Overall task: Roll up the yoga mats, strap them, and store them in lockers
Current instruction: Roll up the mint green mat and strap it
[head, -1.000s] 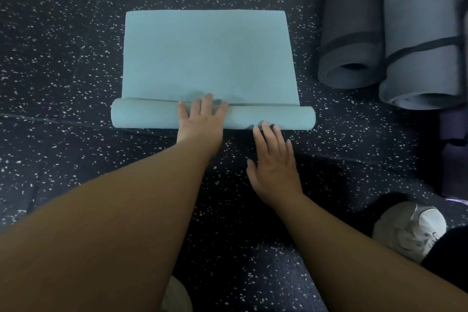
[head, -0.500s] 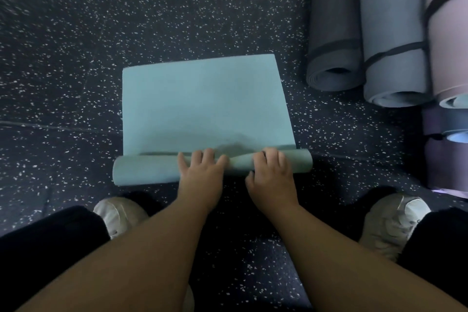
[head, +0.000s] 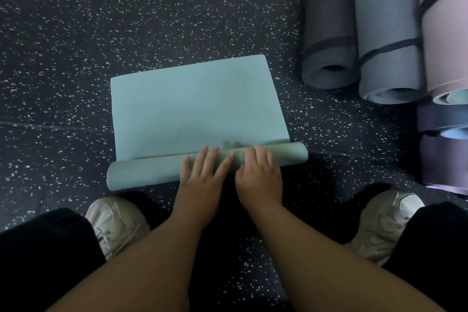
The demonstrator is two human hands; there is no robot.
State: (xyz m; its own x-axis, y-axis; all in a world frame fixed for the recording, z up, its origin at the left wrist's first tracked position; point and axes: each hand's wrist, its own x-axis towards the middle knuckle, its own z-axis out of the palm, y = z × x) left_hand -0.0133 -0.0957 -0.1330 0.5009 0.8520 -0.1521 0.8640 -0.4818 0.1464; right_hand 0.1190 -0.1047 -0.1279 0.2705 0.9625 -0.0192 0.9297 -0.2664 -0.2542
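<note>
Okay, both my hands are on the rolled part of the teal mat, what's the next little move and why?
Probably push the roll forward another turn with both palms. A long flat stretch of the teal mat is not yet rolled, and the left hand and right hand both rest on the roll right of its middle. Shifting the left hand leftward first may keep the roll even.

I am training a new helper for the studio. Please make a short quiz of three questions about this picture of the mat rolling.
1. True or false: the teal mat is fully rolled.
2. Which hands rest on the roll: A left only, B right only, C both?
3. What holds the dark grey rolled mat closed?

Key:
1. False; part lies flat on the floor.
2. C: left hand and right hand.
3. A black strap.
</note>
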